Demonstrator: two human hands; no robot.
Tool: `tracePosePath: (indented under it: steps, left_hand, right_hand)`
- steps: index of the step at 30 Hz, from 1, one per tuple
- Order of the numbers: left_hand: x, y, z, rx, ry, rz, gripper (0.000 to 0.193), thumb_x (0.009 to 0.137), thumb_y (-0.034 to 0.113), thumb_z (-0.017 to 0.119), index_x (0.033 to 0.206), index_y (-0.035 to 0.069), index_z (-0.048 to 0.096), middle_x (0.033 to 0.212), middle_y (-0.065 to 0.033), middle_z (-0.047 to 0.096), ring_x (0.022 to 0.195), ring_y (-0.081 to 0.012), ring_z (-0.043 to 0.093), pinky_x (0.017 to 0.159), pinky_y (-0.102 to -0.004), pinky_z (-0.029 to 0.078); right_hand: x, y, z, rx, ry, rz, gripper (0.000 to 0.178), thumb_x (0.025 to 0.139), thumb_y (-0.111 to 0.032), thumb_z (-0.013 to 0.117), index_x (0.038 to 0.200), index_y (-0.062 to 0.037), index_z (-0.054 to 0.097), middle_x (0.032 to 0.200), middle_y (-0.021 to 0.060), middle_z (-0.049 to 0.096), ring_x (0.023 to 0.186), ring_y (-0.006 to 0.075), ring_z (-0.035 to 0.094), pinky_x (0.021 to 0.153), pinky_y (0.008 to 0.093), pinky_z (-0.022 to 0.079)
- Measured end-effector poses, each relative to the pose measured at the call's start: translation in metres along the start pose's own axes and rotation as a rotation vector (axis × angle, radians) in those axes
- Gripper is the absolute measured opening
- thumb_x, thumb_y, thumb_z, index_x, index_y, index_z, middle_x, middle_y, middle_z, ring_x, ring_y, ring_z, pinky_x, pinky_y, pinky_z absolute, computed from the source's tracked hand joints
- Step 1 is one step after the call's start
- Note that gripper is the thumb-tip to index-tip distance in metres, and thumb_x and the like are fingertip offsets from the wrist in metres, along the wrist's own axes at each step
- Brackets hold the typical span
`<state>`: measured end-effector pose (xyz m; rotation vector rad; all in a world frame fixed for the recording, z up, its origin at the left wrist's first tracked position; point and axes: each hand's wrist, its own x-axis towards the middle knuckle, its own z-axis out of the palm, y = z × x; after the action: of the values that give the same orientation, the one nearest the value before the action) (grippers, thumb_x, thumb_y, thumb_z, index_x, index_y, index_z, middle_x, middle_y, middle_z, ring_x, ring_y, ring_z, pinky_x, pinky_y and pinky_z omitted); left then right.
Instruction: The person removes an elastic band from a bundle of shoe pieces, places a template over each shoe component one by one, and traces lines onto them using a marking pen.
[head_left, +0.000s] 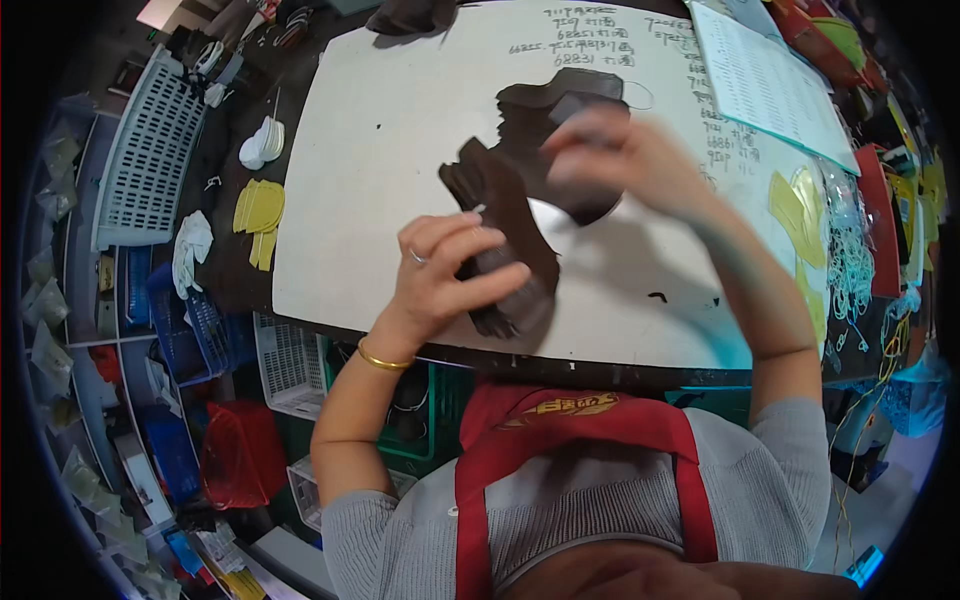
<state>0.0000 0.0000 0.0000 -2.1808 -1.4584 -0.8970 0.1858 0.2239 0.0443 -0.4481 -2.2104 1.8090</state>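
Observation:
My left hand (pixel 447 265) grips a bundle of dark brown leather-like cut pieces (pixel 520 228) near the front middle of the white board (pixel 365 190). Its fingers curl over the bundle's left side, and a small whitish bit shows by the fingertips. My right hand (pixel 635 160) is smeared by motion above a second group of dark brown pieces (pixel 560 92), just beyond the bundle. Whether its fingers hold anything cannot be made out. Part of that far group is hidden under the hand.
Yellow cut shapes (pixel 258 212) and white round pieces (pixel 262 143) lie left of the board. A grey plastic basket (pixel 152 150) stands farther left. At the right are a written sheet (pixel 765 85), yellow templates (pixel 797 215) and tangled pale cords (pixel 848 260).

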Motion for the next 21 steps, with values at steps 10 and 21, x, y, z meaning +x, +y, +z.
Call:
tracePosePath:
  steps: [10,21]
  left_hand:
    - [0.016,0.119,0.015,-1.699,0.272,-1.158,0.087,0.093,-0.002,0.058,0.164,0.005,0.008,0.155,-0.0144,0.036,0.144,-0.0301,0.043,0.121,-0.0439,0.036]
    - [0.041,0.093,0.029,-0.420,-0.242,-0.793,0.051,0.075,0.013,0.087,0.116,-0.001,0.059,0.104,-0.0124,0.064,0.095,-0.0258,0.064,0.086,-0.0377,0.052]
  right_hand:
    - [-0.134,0.036,0.078,0.386,0.399,-0.024,0.065,0.084,-0.024,0.086,0.134,0.0017,0.053,0.117,0.0088,0.067,0.105,0.0174,0.065,0.093,0.0349,0.054]
    - [-0.135,-0.003,0.041,-0.966,0.611,-0.466,0.031,0.076,-0.029,0.088,0.101,-0.0142,0.077,0.095,0.0019,0.071,0.087,0.0227,0.067,0.067,0.0342,0.054]
